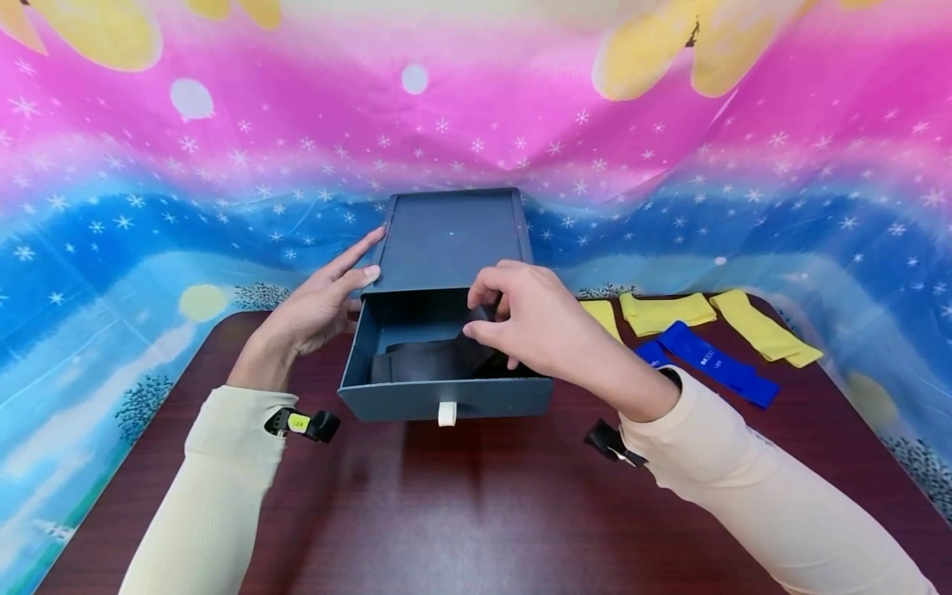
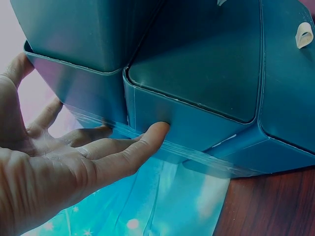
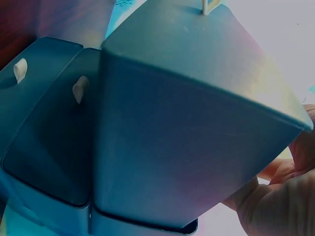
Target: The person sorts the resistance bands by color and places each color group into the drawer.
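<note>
nearest us are cream sleeves (image 1: 744, 487), in front of the open drawer (image 1: 498, 401). inside the drawer we see a matte black band (image 1: 420, 364), wide and smooth, one end raised and pinched by the right hand (image 1: 539, 322) between thumb and fingers. left of the drawer, the left hand (image 1: 316, 306) rests spread, straight fingers against the grey cabinet (image 1: 449, 244). right of the drawer lie yellow bands (image 1: 665, 314) and blue banding (image 1: 706, 355); beneath it is a glossy red-brown table (image 1: 461, 512), behind it a pink-and-blue snowflake cloth (image 1: 491, 99).
</note>
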The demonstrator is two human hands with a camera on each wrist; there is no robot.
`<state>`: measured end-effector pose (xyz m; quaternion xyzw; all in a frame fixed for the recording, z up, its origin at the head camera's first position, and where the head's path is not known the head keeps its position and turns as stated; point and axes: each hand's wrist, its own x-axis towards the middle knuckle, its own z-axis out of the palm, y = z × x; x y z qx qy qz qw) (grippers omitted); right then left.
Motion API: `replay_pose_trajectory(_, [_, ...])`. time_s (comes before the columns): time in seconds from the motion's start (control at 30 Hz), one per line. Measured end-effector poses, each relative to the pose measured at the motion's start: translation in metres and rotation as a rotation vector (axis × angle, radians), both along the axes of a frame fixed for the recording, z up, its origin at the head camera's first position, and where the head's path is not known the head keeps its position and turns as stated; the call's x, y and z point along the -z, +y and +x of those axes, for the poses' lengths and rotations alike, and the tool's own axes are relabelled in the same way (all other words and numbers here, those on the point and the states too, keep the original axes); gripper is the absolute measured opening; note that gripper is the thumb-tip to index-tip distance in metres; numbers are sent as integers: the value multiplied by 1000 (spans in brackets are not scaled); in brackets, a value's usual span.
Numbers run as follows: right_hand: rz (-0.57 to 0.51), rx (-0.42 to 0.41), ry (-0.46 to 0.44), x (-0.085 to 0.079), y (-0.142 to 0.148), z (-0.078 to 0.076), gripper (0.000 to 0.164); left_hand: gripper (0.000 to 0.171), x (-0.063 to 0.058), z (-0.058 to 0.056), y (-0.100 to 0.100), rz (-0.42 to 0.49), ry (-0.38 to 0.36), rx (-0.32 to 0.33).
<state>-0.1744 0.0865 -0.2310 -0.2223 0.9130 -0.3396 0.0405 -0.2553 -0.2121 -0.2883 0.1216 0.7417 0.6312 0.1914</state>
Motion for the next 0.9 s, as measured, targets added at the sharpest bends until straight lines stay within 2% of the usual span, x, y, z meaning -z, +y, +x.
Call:
replay_pose_trajectory(0.13, [6, 7, 14, 1, 4, -1, 21, 61, -1, 1, 0, 2, -3, 1])
replay_pose_trajectory(0.37, [-46, 36, 43, 2, 13, 0, 20, 61, 0, 0, -1, 2, -6, -6])
replay_pose_trajectory(0.73, [-152, 71, 47, -1, 30, 15, 17, 61, -1, 1, 0, 0, -8, -10])
replay_pose_trajectory(0.9, [-161, 88, 99, 3, 32, 24, 16, 61, 0, 0, 0, 10, -9, -10])
